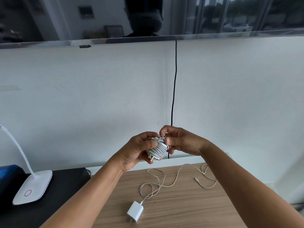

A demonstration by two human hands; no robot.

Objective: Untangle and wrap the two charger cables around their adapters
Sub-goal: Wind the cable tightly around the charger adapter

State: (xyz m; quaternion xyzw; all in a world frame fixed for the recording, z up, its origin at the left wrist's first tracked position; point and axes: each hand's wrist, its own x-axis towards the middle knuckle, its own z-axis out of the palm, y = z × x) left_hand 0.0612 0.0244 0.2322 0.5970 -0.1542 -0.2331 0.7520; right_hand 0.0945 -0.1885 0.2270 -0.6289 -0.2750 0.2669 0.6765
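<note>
The step in hand is the finishing of charger no. 1: the first cable (158, 148) is wound in tight coils around the first adapter (152, 159), which is mostly hidden under them; only its prongs show at the bottom. The bundle is held in the air above the tabletop (189, 216), in front of the wall. The left hand (138, 150) grips it w/ fingers curled around the coils and the thumb across the front. The right hand (179, 142) pinches the free end of the cable (162, 136) at the top of the bundle.

To do it well, I think:
- The left thumb should press on the last turns, otherwise the coils spring loose when the right hand lets go.
- Tuck the end under one of the outer turns, not under several. Do not bend it sharply near the connector, i.e. the weak point.
- Check the tuck w/ a light pull before the bundle is put down.

Charger no. 2 is not yet done. The second adapter (135, 211) lies on the tabletop near the front edge, and the second cable (158, 183) runs from it in loose loops toward the back right, w/ its connector (196, 179) lying free. It looks already separated from the first one, so approx. half of the task remains.
</note>
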